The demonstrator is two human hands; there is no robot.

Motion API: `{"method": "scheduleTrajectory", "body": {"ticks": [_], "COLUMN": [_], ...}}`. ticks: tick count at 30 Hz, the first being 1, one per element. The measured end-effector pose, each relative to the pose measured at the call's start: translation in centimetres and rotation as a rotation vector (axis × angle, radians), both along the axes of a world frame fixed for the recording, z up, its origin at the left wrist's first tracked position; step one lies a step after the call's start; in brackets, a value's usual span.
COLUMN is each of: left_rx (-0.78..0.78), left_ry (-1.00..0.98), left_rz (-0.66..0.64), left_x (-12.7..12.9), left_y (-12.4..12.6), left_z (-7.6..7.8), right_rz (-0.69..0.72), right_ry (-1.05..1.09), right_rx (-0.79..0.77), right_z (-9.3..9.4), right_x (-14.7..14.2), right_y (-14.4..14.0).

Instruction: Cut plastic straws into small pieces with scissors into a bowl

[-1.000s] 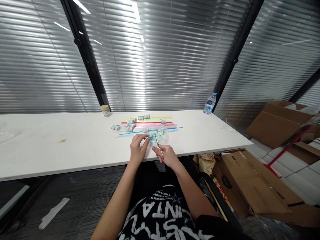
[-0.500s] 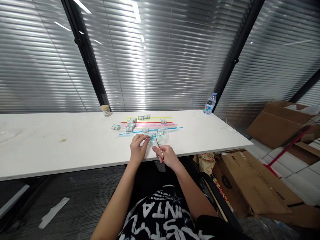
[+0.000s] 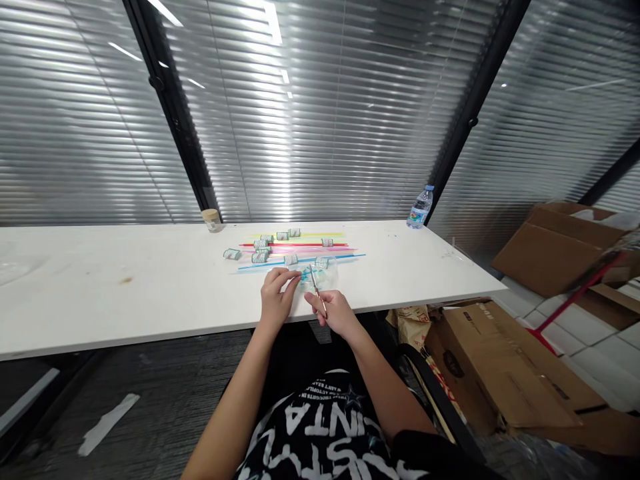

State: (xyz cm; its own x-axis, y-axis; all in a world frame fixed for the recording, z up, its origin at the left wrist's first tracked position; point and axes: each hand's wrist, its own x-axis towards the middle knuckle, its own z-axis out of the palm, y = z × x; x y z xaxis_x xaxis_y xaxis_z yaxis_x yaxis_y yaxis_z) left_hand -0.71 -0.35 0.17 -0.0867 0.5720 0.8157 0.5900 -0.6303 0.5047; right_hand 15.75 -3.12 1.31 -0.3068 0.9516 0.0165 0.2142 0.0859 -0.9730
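My left hand (image 3: 277, 297) rests at the near edge of the white table (image 3: 125, 287) and pinches a small blue straw piece (image 3: 304, 274) between its fingertips. My right hand (image 3: 336, 312) grips a pair of scissors (image 3: 315, 288) whose blades point up toward that piece. A clear plastic bag (image 3: 325, 272) lies just behind the blades. Beyond the hands lie long coloured straws (image 3: 300, 252) in yellow, red, pink and blue, with several small rolled pieces (image 3: 260, 253) scattered over them.
A small jar (image 3: 211, 220) stands at the back of the table and a water bottle (image 3: 419, 207) at the far right corner. Cardboard boxes (image 3: 505, 360) crowd the floor to my right. A paper strip (image 3: 107, 427) lies on the dark floor at left.
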Motion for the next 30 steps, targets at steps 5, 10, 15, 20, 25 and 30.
{"method": "scheduleTrajectory", "body": {"ticks": [5,10,15,20,25,30], "left_rx": [0.002,-0.014,-0.022,-0.021,-0.012,-0.021], "left_ry": [-0.014,-0.021,-0.021,-0.01,-0.009,0.001], "left_rz": [-0.003,0.01,-0.002,-0.018,-0.021,-0.028], "left_x": [0.03,0.07,0.16,0.18,0.11,0.12], "left_y": [-0.01,-0.02,-0.11,-0.17,-0.15,-0.17], "left_z": [0.01,0.04,0.14,0.19,0.13,0.13], "right_rz": [-0.032,-0.033,0.021,0.003,-0.002,0.029], "right_ry": [-0.049,0.042,0.04,0.011,0.004,-0.037], "right_rx": [0.041,0.0,-0.023,0.01,0.01,0.026], "right_z": [-0.06,-0.25,-0.32,-0.23,-0.24,-0.26], "right_x": [-0.11,-0.05,-0.17,-0.32,-0.26,-0.37], "right_y": [0.02,-0.06,-0.25,-0.3,-0.25,-0.29]}}
